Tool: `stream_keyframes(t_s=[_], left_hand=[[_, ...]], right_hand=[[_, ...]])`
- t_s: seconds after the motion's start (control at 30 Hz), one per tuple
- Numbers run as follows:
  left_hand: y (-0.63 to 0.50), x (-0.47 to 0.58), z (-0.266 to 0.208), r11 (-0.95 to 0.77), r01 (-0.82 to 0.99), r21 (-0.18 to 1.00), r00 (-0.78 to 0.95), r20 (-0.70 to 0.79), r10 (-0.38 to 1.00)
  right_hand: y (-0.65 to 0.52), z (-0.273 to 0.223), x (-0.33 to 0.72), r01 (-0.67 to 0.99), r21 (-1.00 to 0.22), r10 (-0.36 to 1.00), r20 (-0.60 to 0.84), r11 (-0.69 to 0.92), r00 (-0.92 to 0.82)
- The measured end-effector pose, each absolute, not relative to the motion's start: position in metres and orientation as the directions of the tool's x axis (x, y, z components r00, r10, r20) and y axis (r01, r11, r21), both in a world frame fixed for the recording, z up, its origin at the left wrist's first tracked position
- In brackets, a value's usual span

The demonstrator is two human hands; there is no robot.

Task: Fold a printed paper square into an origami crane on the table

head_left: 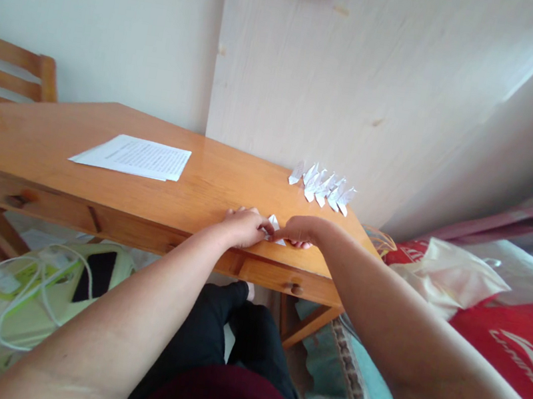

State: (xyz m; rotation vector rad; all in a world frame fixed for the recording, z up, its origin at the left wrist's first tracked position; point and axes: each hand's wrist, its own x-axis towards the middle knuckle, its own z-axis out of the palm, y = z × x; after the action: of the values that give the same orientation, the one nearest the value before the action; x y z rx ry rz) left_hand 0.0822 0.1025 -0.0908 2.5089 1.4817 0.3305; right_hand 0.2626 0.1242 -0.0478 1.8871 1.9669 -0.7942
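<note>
A small piece of folded white paper (272, 221) lies near the front edge of the wooden table (228, 183), its pointed tip facing the wall. My left hand (246, 226) is at its left side, fingertips closed down on the paper. From the right, my right hand (303, 230) presses a fingertip on the paper's lower part, its other fingers curled under. Both hands cover much of the paper, so the folds beneath are hidden. Farther back on the right, several folded paper pieces (323, 187) with printed marks stand in a cluster by the wall.
A stack of printed sheets (134, 156) lies on the table's left half. Below is a light-green stool or bag (109, 249) with a phone (95, 275) and white cable. A chair (9, 68) stands left. Red bags (521, 348) rest on the bed at right.
</note>
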Motion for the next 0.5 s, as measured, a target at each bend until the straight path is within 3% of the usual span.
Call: stream_keyframes(t_s=[0.23,0.5], left_hand=[[0.105,0.081,-0.092,-0.484,0.828,0.284,0.484,0.076,0.872],[0.105,0.081,-0.091,-0.481,0.830,0.284,0.483,0.065,0.873]], right_hand=[[0.124,-0.049,0.273,0.971,-0.239,0.840,-0.526,0.002,-0.131],[0.112,-0.048,0.290,0.921,-0.388,0.848,-0.475,0.037,-0.234]])
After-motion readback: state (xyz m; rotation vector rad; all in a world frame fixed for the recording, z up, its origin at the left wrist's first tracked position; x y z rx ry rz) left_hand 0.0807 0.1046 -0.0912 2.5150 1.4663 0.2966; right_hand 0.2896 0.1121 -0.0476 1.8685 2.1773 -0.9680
